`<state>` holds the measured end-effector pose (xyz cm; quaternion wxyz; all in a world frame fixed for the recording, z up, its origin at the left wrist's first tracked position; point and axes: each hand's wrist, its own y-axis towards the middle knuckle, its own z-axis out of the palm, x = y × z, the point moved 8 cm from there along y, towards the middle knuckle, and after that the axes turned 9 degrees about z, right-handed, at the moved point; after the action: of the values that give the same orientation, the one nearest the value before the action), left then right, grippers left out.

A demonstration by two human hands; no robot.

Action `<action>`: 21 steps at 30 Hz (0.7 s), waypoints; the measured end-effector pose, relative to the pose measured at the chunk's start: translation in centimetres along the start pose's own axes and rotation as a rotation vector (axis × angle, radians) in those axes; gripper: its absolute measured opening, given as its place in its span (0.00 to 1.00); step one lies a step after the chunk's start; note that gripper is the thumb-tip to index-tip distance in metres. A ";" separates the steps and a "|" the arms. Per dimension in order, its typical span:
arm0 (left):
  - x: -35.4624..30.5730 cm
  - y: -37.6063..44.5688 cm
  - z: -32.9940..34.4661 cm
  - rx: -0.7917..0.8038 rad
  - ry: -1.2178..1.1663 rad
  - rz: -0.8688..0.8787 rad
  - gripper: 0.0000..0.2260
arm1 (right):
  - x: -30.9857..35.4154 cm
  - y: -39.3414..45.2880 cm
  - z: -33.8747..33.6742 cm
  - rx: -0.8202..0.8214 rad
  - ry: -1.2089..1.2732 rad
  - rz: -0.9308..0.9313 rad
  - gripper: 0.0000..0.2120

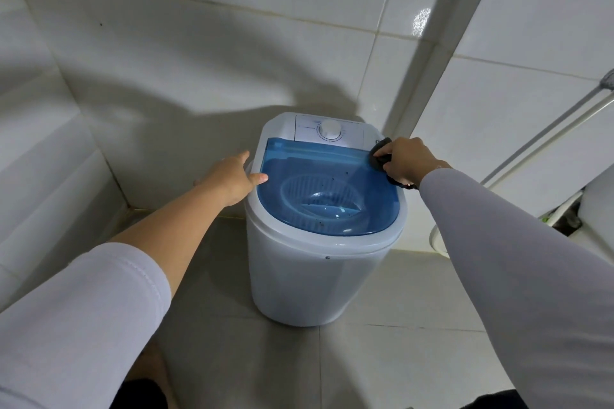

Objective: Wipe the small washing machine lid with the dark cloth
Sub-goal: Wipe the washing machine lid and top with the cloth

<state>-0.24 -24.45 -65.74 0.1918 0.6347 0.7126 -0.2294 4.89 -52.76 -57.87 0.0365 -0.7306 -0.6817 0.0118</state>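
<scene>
A small white washing machine [309, 276] stands on the tiled floor in a wall corner. Its see-through blue lid [319, 173] is down, and the ribbed tub shows through it with a few dark specks. My right hand [407, 161] is shut on the dark cloth [380, 154] and presses it against the lid's far right corner. My left hand [232, 178] rests on the machine's left rim, fingers spread, thumb touching the lid's edge. A white dial [330, 130] sits on the panel behind the lid.
White tiled walls close in behind and to the left. A white pipe or corner trim [442, 40] runs up behind the machine. To the right stand a metal-and-white rod [545, 139] and a white fixture [594, 209].
</scene>
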 end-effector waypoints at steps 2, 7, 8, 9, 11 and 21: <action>-0.2 -0.2 0.0 -0.004 0.000 0.002 0.31 | -0.8 0.0 0.1 0.005 0.062 0.034 0.20; -0.3 -0.5 -0.1 -0.014 -0.007 -0.010 0.30 | -1.8 -0.6 -0.5 0.021 0.113 0.096 0.19; -0.2 -0.5 0.0 -0.017 0.001 -0.014 0.30 | -1.3 -0.9 -1.2 0.000 0.102 0.076 0.19; -0.3 -0.6 -0.1 -0.021 0.013 -0.020 0.30 | -0.4 -1.1 -1.9 -0.023 0.092 0.046 0.20; -0.3 -0.8 -0.2 -0.046 0.007 -0.033 0.30 | 2.1 -1.3 -3.4 -0.063 0.075 -0.036 0.20; -0.9 -1.9 0.2 -0.014 -0.100 -0.019 0.32 | 18.4 -4.5 -0.7 -0.088 -0.134 -0.419 0.20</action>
<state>-2.06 -25.47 -65.29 0.2294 0.6145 0.7096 -0.2574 1.75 -34.19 -56.28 -0.0391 -0.5716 -0.8193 0.0225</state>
